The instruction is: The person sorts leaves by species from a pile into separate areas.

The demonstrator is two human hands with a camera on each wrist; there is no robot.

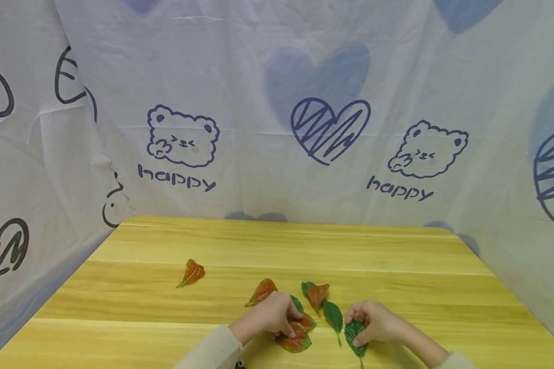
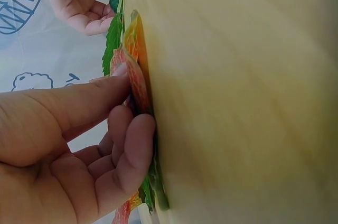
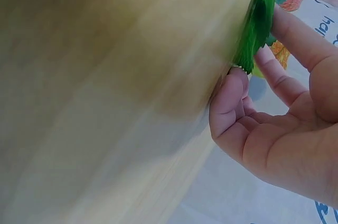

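Note:
My left hand point(image 1: 279, 313) is low over the table and pinches a red leaf with green edges point(image 1: 295, 341). In the left wrist view its thumb lies along the red leaf point(image 2: 138, 84), with the fingers curled at the near side. Another red leaf point(image 1: 307, 322) and part of a green leaf point(image 1: 297, 304) show beside that hand. My right hand point(image 1: 379, 323) holds a dark green serrated leaf point(image 1: 353, 335), thumb on its face. In the right wrist view, this green leaf point(image 3: 256, 28) tilts up from the tabletop at the fingertips.
Between the hands lies a green leaf point(image 1: 333, 315). Behind it a red leaf point(image 1: 317, 294) overlaps another green leaf point(image 1: 307, 287). One red leaf point(image 1: 264, 290) is just beyond my left hand, another point(image 1: 192, 272) farther left. A printed cloth point(image 1: 258, 154) hangs behind the wooden table point(image 1: 143, 302).

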